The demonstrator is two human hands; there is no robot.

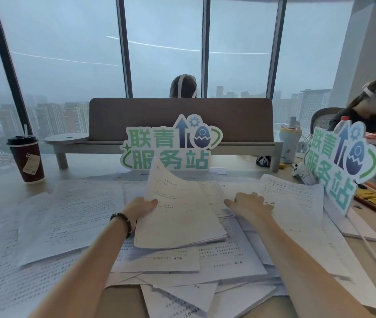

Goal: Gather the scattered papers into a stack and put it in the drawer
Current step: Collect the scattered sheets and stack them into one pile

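Printed white papers (67, 216) lie scattered and overlapping across the desk in front of me. My left hand (141, 206) grips the left edge of a small stack of sheets (178, 216), lifted off the pile with its far corner curling upward. My right hand (249, 204) rests palm down on papers (297, 203) to the right of that stack, fingers spread. No drawer is in view.
A dark coffee cup (27, 158) stands at the far left. Two cut-out signs with green characters stand at the back centre (171, 145) and right (340, 161). A desk divider (180, 120) and shelf lie behind. Two people sit beyond; a cable (375, 255) runs along the right.
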